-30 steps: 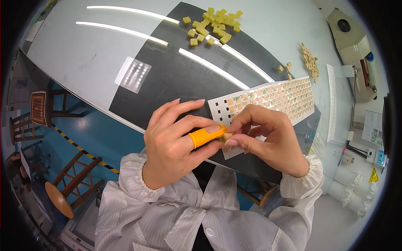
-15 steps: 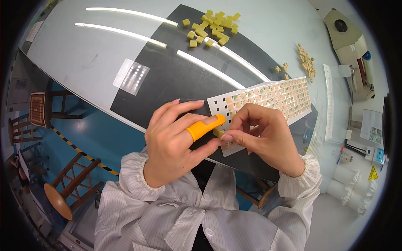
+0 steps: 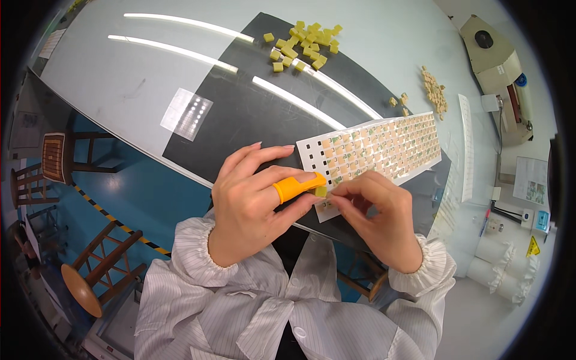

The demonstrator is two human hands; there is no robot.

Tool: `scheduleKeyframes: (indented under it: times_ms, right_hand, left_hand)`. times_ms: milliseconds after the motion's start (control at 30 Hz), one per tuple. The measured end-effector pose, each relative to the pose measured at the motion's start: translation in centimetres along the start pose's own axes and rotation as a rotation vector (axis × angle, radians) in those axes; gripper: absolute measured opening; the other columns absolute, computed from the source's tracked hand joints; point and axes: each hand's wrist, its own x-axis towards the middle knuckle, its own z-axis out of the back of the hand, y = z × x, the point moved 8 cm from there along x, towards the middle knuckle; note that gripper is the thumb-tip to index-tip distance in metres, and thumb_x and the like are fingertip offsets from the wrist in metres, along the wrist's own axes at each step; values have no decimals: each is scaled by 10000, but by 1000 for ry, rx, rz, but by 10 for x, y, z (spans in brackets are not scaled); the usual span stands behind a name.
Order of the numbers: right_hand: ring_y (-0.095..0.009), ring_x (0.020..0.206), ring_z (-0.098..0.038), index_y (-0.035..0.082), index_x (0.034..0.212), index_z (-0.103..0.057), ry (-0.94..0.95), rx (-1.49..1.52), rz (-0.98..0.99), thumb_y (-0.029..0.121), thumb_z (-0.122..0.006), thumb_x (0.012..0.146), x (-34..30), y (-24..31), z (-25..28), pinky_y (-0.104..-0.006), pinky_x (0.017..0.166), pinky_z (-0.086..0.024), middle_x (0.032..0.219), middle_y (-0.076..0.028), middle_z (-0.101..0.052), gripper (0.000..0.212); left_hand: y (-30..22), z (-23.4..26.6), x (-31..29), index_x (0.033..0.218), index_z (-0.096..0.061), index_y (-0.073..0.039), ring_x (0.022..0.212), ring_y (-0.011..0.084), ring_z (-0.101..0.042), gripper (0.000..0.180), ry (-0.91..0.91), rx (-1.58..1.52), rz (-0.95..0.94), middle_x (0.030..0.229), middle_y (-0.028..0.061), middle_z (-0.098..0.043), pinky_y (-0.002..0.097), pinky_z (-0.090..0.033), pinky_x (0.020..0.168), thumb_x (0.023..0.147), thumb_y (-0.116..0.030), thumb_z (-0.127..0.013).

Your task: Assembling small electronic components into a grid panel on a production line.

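Observation:
My left hand (image 3: pixel 246 207) is closed, pinching a small yellow cube (image 3: pixel 321 191) between the thumb and a finger. That finger wears an orange plastic finger sleeve (image 3: pixel 290 189) with a long tip. Right beside the cube, the thumb and index finger of my right hand (image 3: pixel 384 213) are pressed together; whatever is between them is too small to make out. Beneath and beyond both hands lies a white sheet (image 3: pixel 304 157) with rows of small tan and greenish squares. Dark square marks show at its left end, and my hands cover part of its near edge.
A heap of yellow cubes (image 3: pixel 289 52) lies on the dark mat (image 3: pixel 240 96) at the far side. Small tan pieces (image 3: pixel 434 93) are piled at the far right, near a beige machine (image 3: pixel 493 54). A translucent sheet (image 3: pixel 186 114) with square marks lies at left. Wooden stools (image 3: pixel 84 289) stand beside the table.
My right hand has shifted slightly right and down, drawing a little away from the cube. More of the cube now shows at my left fingertips.

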Motion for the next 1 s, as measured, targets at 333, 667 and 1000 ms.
scheduleKeyframes:
  times_ms: [333,667,1000]
  right_hand:
    - [-135,623,-618,8,891,-692,-9,-99,122,0,-767,759,-17,-1,-17,-239,567,-509,821,-64,-621,152]
    - [-124,624,-614,7,865,-680,-49,-95,99,2,-765,762,-18,-3,-16,-230,560,-501,809,-57,-622,134]
    - [-64,600,-563,-10,832,-644,217,304,-201,49,-755,802,-2,-17,-8,-197,534,-458,775,-26,-633,129]
  left_hand:
    - [0,0,0,857,-759,-113,1041,251,-646,214,4,-1,-4,894,19,-735,493,-409,981,669,-189,-828]
    - [0,0,1,859,-759,-108,1045,257,-644,219,19,-4,-2,893,24,-735,496,-407,983,666,-186,-828]
    - [0,0,1,852,-758,-108,1053,258,-639,209,30,-11,12,887,22,-732,490,-403,981,669,-187,-822]
